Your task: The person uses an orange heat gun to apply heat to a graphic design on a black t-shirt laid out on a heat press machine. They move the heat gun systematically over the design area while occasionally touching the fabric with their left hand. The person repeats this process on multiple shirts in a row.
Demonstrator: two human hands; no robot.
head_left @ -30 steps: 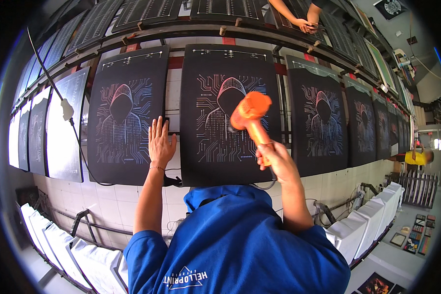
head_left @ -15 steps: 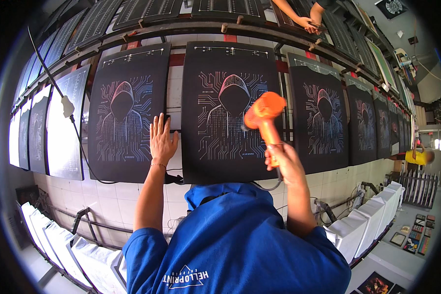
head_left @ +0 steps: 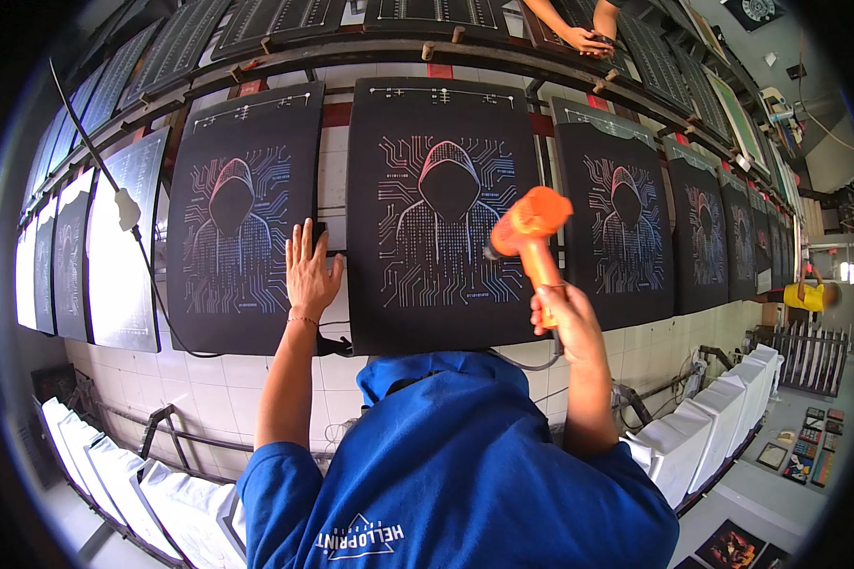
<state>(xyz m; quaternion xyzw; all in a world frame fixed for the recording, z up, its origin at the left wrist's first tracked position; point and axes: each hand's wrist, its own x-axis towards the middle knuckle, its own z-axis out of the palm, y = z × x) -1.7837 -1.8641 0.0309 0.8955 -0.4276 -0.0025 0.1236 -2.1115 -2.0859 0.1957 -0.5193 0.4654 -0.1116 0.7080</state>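
My right hand [head_left: 567, 313] is wrapped round the handle of an orange heat gun [head_left: 531, 223]. Its dark nozzle points left and down over the lower right part of a print of a hooded figure with circuit lines, on the black shirt panel [head_left: 436, 327] in front of me. A cord runs down from the handle. My left hand [head_left: 311, 270] lies flat with fingers spread at the right edge of the neighbouring black panel [head_left: 194, 327], which bears the same print. Nothing is held in it.
More printed black panels [head_left: 626, 294] line the rack to the right; a pale board [head_left: 128, 303] stands left. A dark cable with a white connector [head_left: 128, 211] hangs at left. Across the rail, another person's hands [head_left: 593, 43] are together. White draped boards [head_left: 702, 431] stand behind me.
The heat gun has shifted right and slightly toward me in my right hand. My left hand stays almost in place.
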